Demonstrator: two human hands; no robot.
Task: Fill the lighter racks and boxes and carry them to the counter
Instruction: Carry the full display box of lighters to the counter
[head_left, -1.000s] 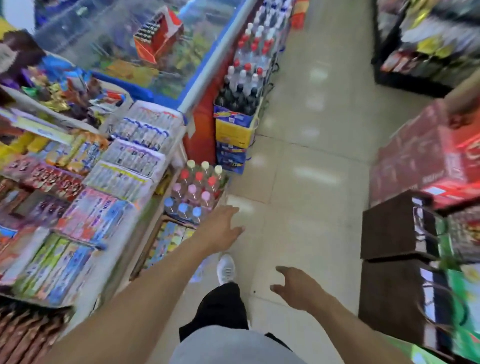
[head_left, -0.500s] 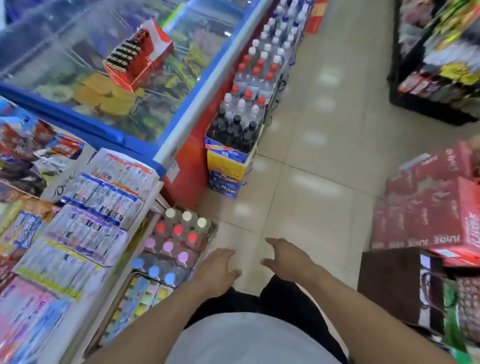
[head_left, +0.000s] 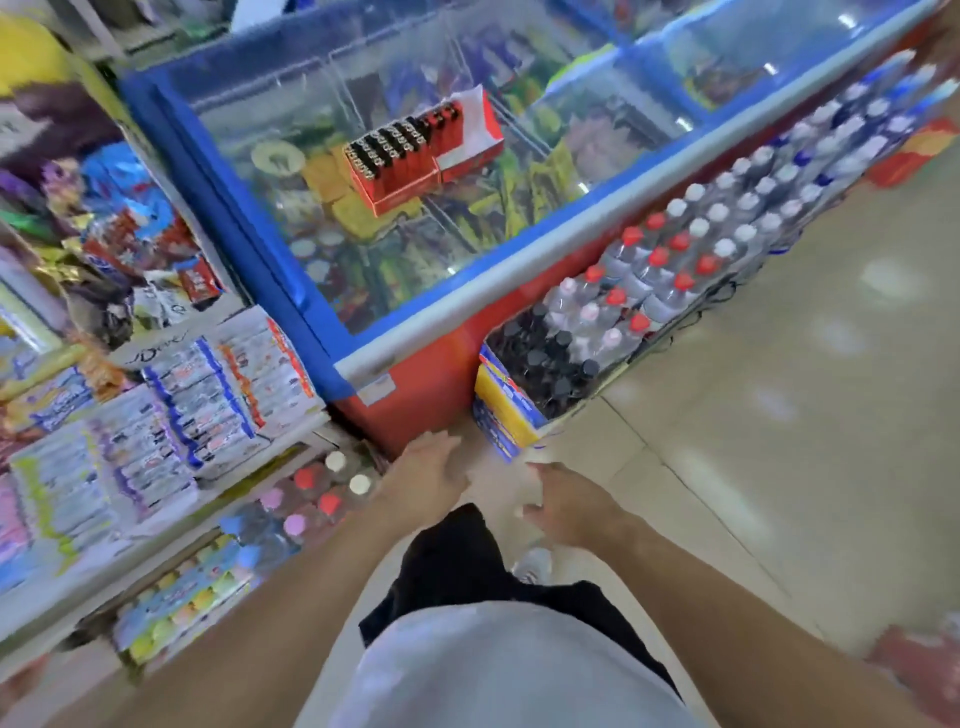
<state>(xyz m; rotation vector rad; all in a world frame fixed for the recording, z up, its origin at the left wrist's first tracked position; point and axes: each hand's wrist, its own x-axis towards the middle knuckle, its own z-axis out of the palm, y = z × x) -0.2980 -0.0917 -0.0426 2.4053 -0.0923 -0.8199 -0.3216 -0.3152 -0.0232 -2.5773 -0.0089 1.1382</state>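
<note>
A red lighter box (head_left: 400, 161) filled with rows of dark-topped lighters rests on the glass lid of the chest freezer (head_left: 467, 291), with its red and white flap standing up behind it. My left hand (head_left: 426, 473) hangs low in front of me, empty, fingers spread. Close beside it is my right hand (head_left: 566, 504), also empty with fingers loosely apart. Both hands are well below and short of the lighter box, near the freezer's red front corner.
Shelves of snack packs (head_left: 156, 415) run along the left. Packs of bottled drinks (head_left: 649, 291) line the freezer's front, with a yellow and blue carton (head_left: 504, 405) at the near end. Tiled floor (head_left: 779, 415) stretches to the right.
I have walked forward toward the freezer, so the lighter box is nearer and more central. Both hands drew closer together in front of my body.
</note>
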